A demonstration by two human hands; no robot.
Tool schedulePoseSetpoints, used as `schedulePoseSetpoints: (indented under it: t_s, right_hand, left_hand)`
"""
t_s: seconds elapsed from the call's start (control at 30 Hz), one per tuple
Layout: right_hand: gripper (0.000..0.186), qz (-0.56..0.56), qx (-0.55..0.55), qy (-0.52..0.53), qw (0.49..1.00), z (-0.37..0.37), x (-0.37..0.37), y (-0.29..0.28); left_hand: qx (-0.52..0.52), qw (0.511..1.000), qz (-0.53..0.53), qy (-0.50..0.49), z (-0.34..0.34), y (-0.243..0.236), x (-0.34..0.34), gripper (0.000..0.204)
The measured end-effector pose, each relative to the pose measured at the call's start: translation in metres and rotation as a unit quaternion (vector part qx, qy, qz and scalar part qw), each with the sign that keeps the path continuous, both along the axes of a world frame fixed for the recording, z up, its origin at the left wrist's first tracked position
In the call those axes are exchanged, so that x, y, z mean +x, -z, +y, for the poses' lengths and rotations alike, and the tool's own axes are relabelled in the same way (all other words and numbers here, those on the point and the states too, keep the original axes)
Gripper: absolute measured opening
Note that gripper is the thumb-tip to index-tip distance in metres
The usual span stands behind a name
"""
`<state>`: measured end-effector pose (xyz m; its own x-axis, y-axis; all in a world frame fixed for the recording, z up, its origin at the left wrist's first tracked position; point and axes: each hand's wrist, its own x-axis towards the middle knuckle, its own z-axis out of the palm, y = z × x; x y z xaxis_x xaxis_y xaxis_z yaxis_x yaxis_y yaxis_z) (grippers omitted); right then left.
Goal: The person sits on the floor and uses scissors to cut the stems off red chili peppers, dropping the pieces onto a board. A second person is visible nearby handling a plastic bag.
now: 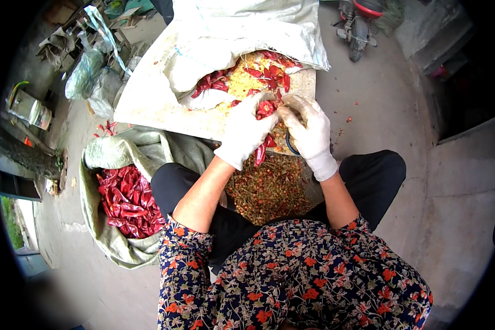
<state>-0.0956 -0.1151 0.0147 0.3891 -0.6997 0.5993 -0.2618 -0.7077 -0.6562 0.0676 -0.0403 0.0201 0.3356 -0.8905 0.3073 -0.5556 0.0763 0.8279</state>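
Note:
My left hand (246, 129), in a white glove, is closed around red dried chilies (265, 108); their lower ends (260, 154) hang below the palm. My right hand (309, 132), gloved too, is closed close beside it, fingertips nearly meeting the left ones. Under the right palm shows the dark blue loop handle of what looks like scissors (291, 144); the blades are hidden. Just beyond the hands, yellow seeds (241, 82) and more red chilies (219, 81) lie at the mouth of a white woven sack (247, 27) on a pale board (148, 107).
Between my legs lies a heap of chili stems and bits (269, 190). At my left stands a greenish woven sack (115, 247) with many red chilies (129, 203). Plastic bags (88, 71) and a bucket (38, 114) are farther left. A wheeled vehicle (359, 36) stands at far right.

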Motion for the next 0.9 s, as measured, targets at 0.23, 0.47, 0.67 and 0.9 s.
schedulePoseSetpoints:
  t_s: [0.23, 0.47, 0.67, 0.9]
  right_hand:
    - [0.026, 0.097, -0.031, 0.077, 0.992, 0.01, 0.002, -0.004]
    - [0.023, -0.394, 0.607, -0.192, 0.663, -0.003, -0.011, 0.005]
    - [0.034, -0.164, 0.448, -0.336, 0.812, -0.057, -0.042, 0.039]
    - [0.047, 0.16, 0.222, 0.1, 0.957, -0.1, -0.014, 0.099]
  left_hand:
    - [0.04, 0.997, -0.073, -0.01, 0.002, 0.006, -0.007, 0.043]
    - [-0.036, 0.985, 0.087, 0.144, 0.009, -0.012, -0.007, 0.032]
    - [0.016, 0.907, 0.413, 0.079, 0.018, -0.037, 0.001, 0.028]
    - [-0.112, 0.88, 0.461, 0.0, 0.018, -0.036, 0.047, 0.049]
